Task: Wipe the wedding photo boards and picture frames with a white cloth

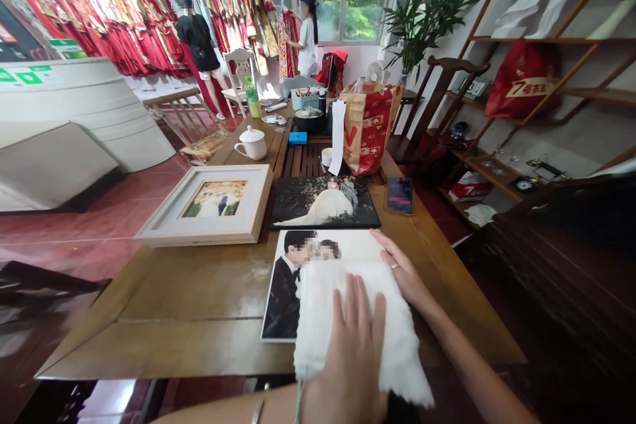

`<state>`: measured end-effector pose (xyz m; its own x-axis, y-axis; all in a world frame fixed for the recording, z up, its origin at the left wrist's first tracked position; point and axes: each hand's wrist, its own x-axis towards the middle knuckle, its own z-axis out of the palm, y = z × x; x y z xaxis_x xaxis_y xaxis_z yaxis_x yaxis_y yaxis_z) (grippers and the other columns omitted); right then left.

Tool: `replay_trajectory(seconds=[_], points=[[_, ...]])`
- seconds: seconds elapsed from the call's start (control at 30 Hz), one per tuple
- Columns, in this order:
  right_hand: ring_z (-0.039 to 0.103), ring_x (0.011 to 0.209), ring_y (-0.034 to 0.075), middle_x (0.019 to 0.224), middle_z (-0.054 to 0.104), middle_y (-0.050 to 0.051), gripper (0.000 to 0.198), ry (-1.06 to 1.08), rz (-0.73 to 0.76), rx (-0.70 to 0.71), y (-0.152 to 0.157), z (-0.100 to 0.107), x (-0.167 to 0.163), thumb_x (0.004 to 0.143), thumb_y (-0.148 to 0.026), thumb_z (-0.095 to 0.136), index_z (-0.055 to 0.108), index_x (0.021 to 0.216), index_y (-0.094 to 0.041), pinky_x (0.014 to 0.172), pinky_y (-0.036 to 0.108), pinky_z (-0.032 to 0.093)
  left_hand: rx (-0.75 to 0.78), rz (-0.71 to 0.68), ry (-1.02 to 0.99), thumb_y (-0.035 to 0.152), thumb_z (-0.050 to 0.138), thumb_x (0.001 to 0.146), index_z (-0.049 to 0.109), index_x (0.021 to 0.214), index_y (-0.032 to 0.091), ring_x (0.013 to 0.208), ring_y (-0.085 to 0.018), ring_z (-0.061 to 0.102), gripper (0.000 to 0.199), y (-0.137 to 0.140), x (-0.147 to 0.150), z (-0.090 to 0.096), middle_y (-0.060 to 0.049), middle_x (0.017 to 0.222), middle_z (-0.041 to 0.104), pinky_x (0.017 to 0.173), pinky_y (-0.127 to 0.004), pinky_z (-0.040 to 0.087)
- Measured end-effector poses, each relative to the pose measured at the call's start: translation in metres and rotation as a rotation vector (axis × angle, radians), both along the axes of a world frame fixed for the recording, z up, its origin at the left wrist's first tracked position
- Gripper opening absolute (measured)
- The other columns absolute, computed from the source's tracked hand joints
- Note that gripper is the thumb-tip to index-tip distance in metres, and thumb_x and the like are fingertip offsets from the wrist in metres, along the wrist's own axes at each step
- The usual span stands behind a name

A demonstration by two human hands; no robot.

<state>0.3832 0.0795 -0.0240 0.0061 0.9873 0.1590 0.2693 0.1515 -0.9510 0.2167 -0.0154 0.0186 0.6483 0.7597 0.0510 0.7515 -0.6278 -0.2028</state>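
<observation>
A photo panel of a couple lies flat on the wooden table in front of me. Spread over its lower right part is a white cloth, which hides much of the picture and hangs past its lower edge. My left hand rests palm down on the cloth, fingers stretched and slightly apart. At the panel's upper right edge lies my right hand, a ring on one finger, its fingers extended along the edge. Just beyond is a dark wedding photo panel. To its left a light wooden picture frame lies face up.
Farther along the table are a white lidded cup, a green bottle, a blue box and a paper bag. A dark phone-like object lies right. Two people stand by racks of red garments.
</observation>
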Motion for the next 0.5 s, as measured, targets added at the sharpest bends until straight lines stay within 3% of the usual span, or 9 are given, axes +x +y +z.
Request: replay_trajectory(seconds=[0.07,0.17,0.27,0.5], points=[[0.034,0.136,0.024,0.144,0.044,0.003,0.05,0.068,-0.011,-0.042,0.001,0.004,-0.001,0.088,-0.053,0.043,0.053,0.129,-0.028,0.115,0.044,0.019,-0.017,-0.043,-0.005,0.071,0.068,0.05,0.027,0.144,0.011,0.135,-0.049,0.012,0.118,-0.01,-0.001,-0.002,-0.027,0.145,0.027,0.104,-0.063,0.012],[0.039,0.133,0.023,0.141,0.049,0.003,0.05,0.141,-0.029,-0.06,0.002,0.006,0.0,0.088,-0.055,0.041,0.056,0.126,-0.026,0.114,0.042,0.023,-0.043,-0.063,-0.014,0.067,0.065,0.058,0.024,0.144,0.01,0.135,-0.047,0.015,0.111,-0.002,0.003,0.007,-0.026,0.146,0.027,0.103,-0.06,0.018],[0.041,0.132,0.023,0.137,0.053,0.002,0.051,0.167,-0.036,-0.051,0.003,0.004,0.002,0.09,-0.055,0.034,0.057,0.125,-0.026,0.113,0.041,0.027,-0.083,-0.021,-0.004,0.063,0.059,0.069,0.021,0.145,0.007,0.135,-0.045,0.016,0.101,0.025,0.013,0.018,-0.027,0.146,0.026,0.103,-0.058,0.023],[0.046,0.128,0.024,0.133,0.057,0.001,0.05,0.256,-0.144,-0.035,0.007,-0.009,0.003,0.089,-0.056,0.035,0.054,0.127,-0.03,0.108,0.043,0.036,-0.136,0.199,-0.024,0.055,0.059,0.075,0.022,0.144,0.005,0.134,-0.045,0.021,0.093,0.093,0.039,0.022,-0.027,0.145,0.028,0.101,-0.057,0.026]])
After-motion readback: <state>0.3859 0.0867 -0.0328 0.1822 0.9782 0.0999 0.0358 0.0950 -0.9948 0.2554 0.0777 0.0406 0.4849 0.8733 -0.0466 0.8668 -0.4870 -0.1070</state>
